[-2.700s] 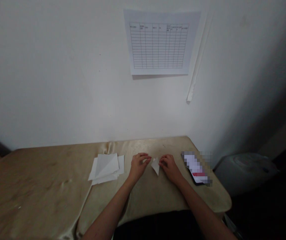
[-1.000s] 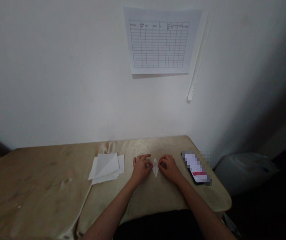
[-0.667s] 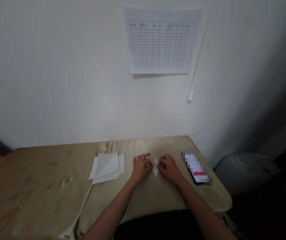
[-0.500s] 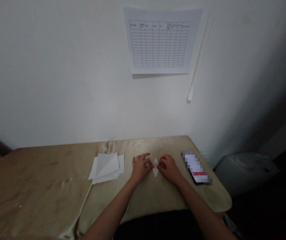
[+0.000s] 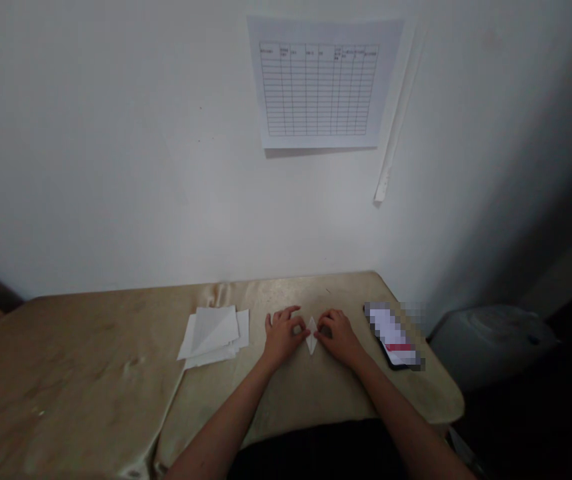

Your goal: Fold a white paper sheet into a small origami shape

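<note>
A small piece of folded white paper [image 5: 311, 341], shaped like a narrow diamond, lies on the table between my hands. My left hand [image 5: 286, 338] pinches its left edge with thumb and index finger, the other fingers raised and spread. From the other side, my right hand [image 5: 337, 336] pinches the right edge, its fingers curled. The fingertips cover the paper's side corners, while its top and bottom points show. To the left of my left hand sits a loose stack of white paper sheets [image 5: 213, 333].
A phone [image 5: 393, 337], partly blurred out, lies at the right of the cloth-covered table [image 5: 111, 373]. The wall behind carries a printed table sheet [image 5: 323, 87] and a hanging paper strip [image 5: 396, 127]. A grey rounded object [image 5: 491, 343] stands beyond the table's right edge.
My left hand has shifted very slightly to the right, closer to the folded paper's middle. My right hand and the stack look the same.
</note>
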`<state>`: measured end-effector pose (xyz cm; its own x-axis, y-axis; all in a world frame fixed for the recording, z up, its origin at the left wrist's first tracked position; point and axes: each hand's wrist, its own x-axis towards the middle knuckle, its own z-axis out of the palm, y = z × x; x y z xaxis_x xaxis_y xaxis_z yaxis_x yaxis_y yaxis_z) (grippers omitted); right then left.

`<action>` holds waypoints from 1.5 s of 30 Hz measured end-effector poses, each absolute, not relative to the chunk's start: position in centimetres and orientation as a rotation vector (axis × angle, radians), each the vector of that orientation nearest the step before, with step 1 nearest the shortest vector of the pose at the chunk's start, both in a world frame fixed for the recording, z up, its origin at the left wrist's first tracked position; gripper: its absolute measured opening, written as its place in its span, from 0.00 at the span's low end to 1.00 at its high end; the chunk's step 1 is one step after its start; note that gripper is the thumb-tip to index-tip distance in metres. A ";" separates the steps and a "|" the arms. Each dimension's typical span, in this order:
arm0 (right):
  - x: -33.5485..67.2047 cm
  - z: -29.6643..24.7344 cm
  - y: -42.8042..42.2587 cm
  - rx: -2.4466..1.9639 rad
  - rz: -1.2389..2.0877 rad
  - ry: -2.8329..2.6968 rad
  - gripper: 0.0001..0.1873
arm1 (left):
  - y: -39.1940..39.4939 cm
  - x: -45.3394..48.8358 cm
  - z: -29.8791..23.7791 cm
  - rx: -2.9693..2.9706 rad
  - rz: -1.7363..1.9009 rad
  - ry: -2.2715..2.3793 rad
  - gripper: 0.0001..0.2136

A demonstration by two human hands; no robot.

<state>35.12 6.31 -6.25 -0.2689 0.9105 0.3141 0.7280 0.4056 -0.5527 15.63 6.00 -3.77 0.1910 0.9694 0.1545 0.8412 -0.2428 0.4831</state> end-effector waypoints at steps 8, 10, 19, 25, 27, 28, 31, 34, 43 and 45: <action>35.1 -6.4 6.3 -1.400 0.392 -2.064 0.04 | 6.0 15.7 -3.8 2.185 0.616 1.725 0.02; 35.0 -6.3 6.3 -1.409 0.387 -2.071 0.04 | 6.0 15.7 -3.8 2.183 0.614 1.732 0.03; 34.1 -6.1 6.3 -1.482 0.311 -2.093 0.15 | 6.4 15.5 -4.0 2.173 0.600 1.744 0.03; 33.8 -5.7 6.5 -1.549 0.284 -2.109 0.17 | 6.8 15.3 -4.4 2.174 0.604 1.780 0.07; 33.9 -5.5 6.5 -1.562 0.289 -2.115 0.18 | 6.9 15.2 -4.5 2.166 0.601 1.809 0.08; 33.9 -5.4 6.5 -1.568 0.292 -2.120 0.19 | 7.0 15.2 -4.6 2.163 0.603 1.821 0.09; 33.9 -5.1 6.5 -1.581 0.290 -2.145 0.19 | 7.0 15.2 -4.7 2.163 0.608 1.838 0.10; 33.8 -4.9 6.4 -1.578 0.270 -2.174 0.18 | 7.1 15.2 -4.8 2.165 0.611 1.839 0.10; 34.4 -5.0 5.9 -1.512 0.328 -2.200 0.23 | 6.8 15.2 -4.5 2.151 0.599 1.843 0.11; 34.6 -5.1 5.9 -1.493 0.343 -2.206 0.24 | 6.7 15.3 -4.4 2.146 0.607 1.846 0.11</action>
<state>34.59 5.88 -5.10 -0.3113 0.9229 0.2265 0.8104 0.3823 -0.4440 15.28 6.74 -4.35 0.1126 0.9822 0.1505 0.8801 -0.1689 0.4438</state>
